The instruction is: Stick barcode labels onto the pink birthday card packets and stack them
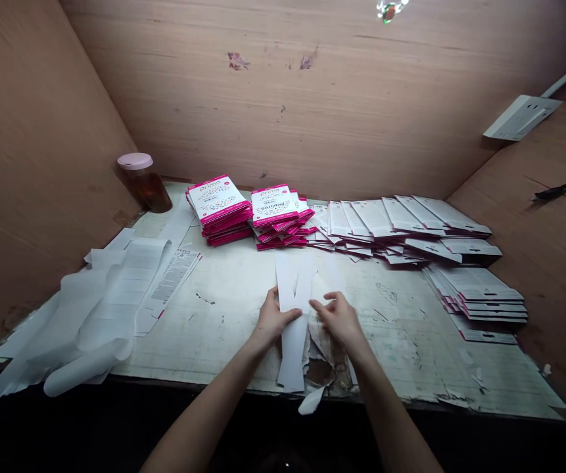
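My left hand (272, 318) is closed on white paper strips (293, 355), its thumb on top and its fingers round the left edge. The strips cross where it holds them and spread apart above, leaving a narrow V-shaped gap. Just to their right is my right hand (338, 323), with thumb and forefinger slightly apart close to the strips' edge. I see nothing held in it. Under that hand the white table covering (243, 348) is torn, with brown material showing through. A loose curled white scrap (311, 401) hangs at the front edge.
Stacked pink-and-white packets (221, 203) and a second such stack (275, 209) stand at the back. Rows of white packets (371, 218) continue rightward, with another pile (490, 286) nearer. White backing sheets (100, 302) heap up at left, below a pink-lidded jar (145, 187). Wooden panels enclose the table.
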